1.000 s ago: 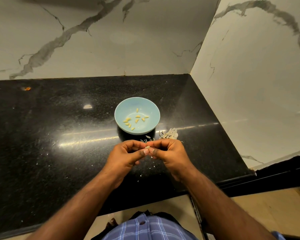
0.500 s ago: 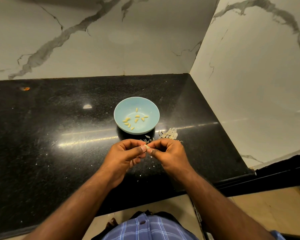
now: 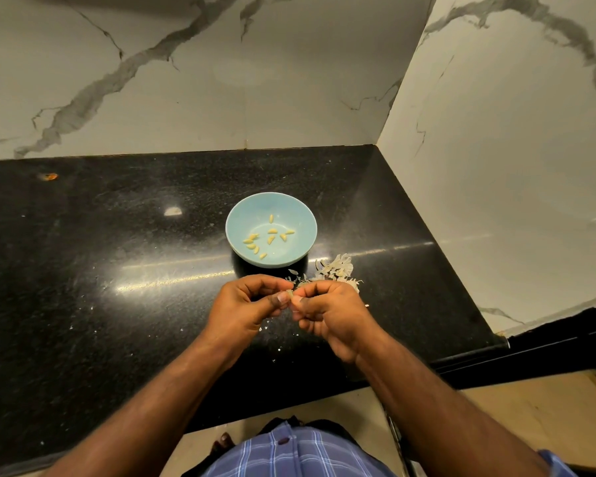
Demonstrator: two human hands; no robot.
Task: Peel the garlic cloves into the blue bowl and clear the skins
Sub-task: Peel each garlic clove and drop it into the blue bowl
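- Pale and papery, the garlic clove [image 3: 291,295] sits pinched between the two hands, above the near part of the black tabletop [image 3: 117,270] and just short of the blue bowl [image 3: 241,215].
- Left hand [image 3: 246,306]: fingers curled in, thumb tip pressed against the clove from the left side — it grips the clove.
- Right hand [image 3: 331,313]: fingers curled likewise, thumb and forefinger closing on the same clove from the right — by the look of it working at the skin, though the clove is too small to tell how much skin is on it.
- The clove's long axis cannot be read with any certainty; only a sliver of it shows between the thumb tips.
- The relation that matters: the bowl lies straight ahead of the fingers, away from the body, its near rim just beyond the knuckles. Both hands are about equally near it, so either could carry the clove forward and drop it in.
- Several peeled cloves [image 3: 270,237] already lie scattered in the bowl's bottom, so the peeling seems well along.
- The skins [image 3: 338,270] are heaped on the tabletop just right of the bowl and just beyond the right hand, with small flecks strewn nearer the front edge — clearing them is not yet done, and the right hand is the nearer one for it.
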